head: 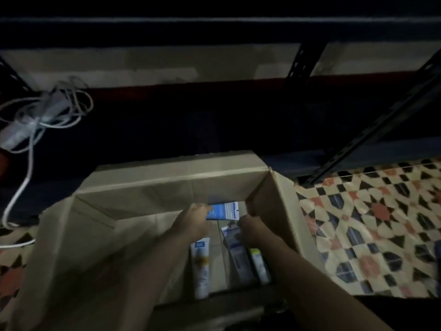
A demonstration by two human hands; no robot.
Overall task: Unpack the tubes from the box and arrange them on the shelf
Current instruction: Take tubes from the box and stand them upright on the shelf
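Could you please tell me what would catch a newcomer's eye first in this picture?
The open box at the centre draws the eye, with both hands reaching in: the left hand holds a blue tube at its far end, and the right hand is close beside it among more tubes. The bright patterned floor at the right stands out against the dark shelf, where a coiled white cable lies at the left.

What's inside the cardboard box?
Four tubes: a blue-and-white tube held by the left hand, plus a white tube, a grey-blue tube by the right hand and a yellow-marked tube. Forearms hide the rest.
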